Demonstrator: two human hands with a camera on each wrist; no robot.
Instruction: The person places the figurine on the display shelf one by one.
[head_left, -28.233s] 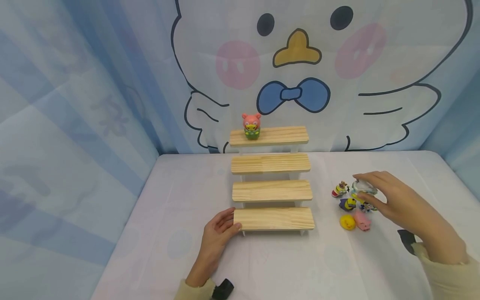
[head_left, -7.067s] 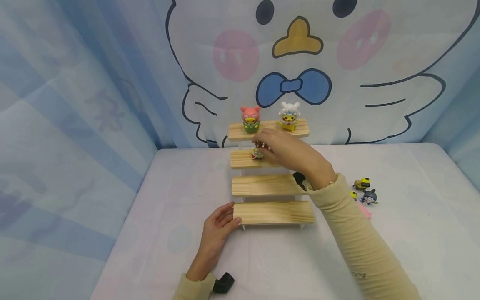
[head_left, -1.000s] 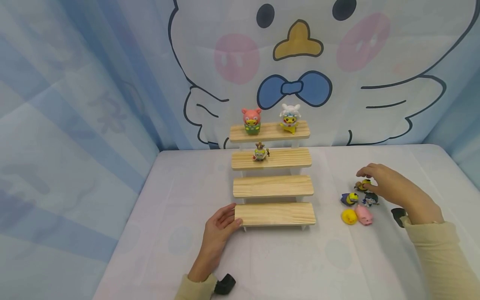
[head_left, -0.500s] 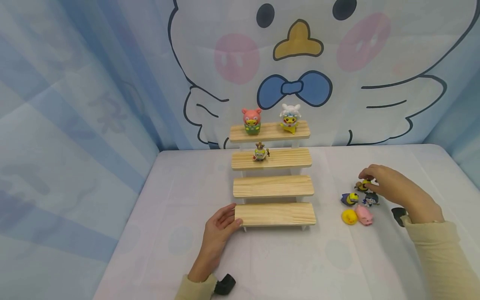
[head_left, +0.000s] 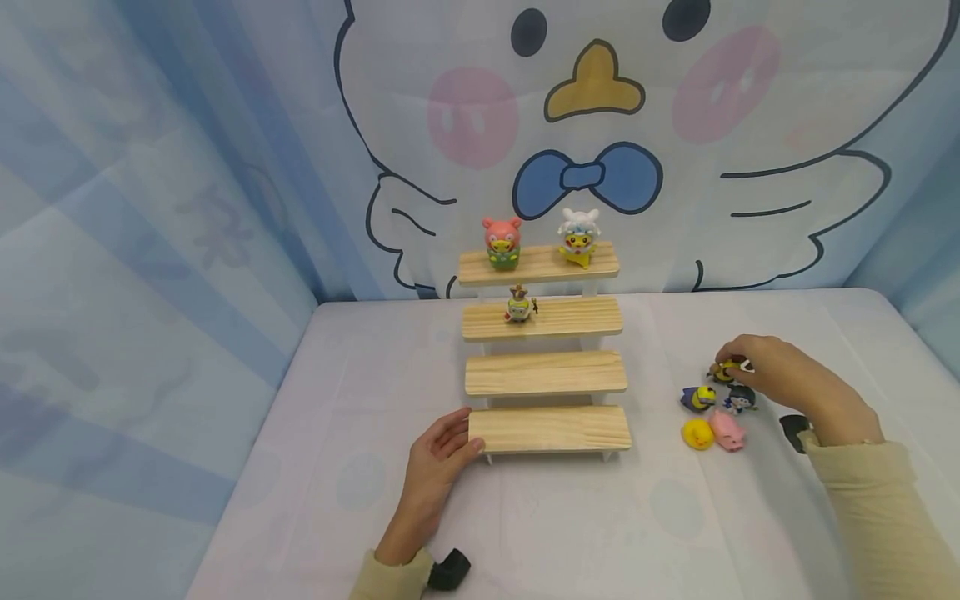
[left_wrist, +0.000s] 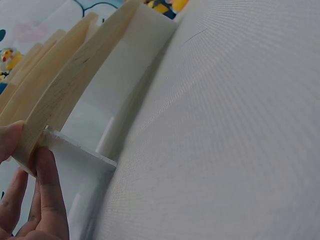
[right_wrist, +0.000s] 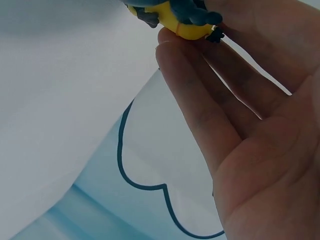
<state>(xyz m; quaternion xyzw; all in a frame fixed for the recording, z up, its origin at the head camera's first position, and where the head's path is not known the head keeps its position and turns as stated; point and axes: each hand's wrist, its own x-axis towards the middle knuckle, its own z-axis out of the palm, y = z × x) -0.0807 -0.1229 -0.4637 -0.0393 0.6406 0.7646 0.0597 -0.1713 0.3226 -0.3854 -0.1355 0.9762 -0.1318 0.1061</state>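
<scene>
My left hand [head_left: 435,475] pinches the left end of the bottom step of a four-step wooden display stand [head_left: 551,429]. In the left wrist view its thumb lies over the board [left_wrist: 65,85] and the fingertips under it. Far right, my right hand [head_left: 795,383] holds a small yellow-and-black figurine [head_left: 724,372] between thumb and fingers, at the table; the right wrist view shows its yellow body [right_wrist: 187,22] against the fingers. Close by lie a purple-and-yellow figurine [head_left: 699,398], a dark-haired figurine [head_left: 741,398], a yellow duck [head_left: 698,433] and a pink pig [head_left: 728,431].
On the top step stand a pink-hooded figurine [head_left: 502,243] and a white-hooded figurine [head_left: 578,237]. A crowned figurine [head_left: 518,305] stands on the left of the second step. Behind the white-covered table [head_left: 360,375] hangs a printed curtain [head_left: 585,108].
Over the longer span, the white-hooded and crowned figurines have come onto the stand. In the last second my right hand lowers slightly and its fingers close on the yellow-and-black figurine. My left hand stays put.
</scene>
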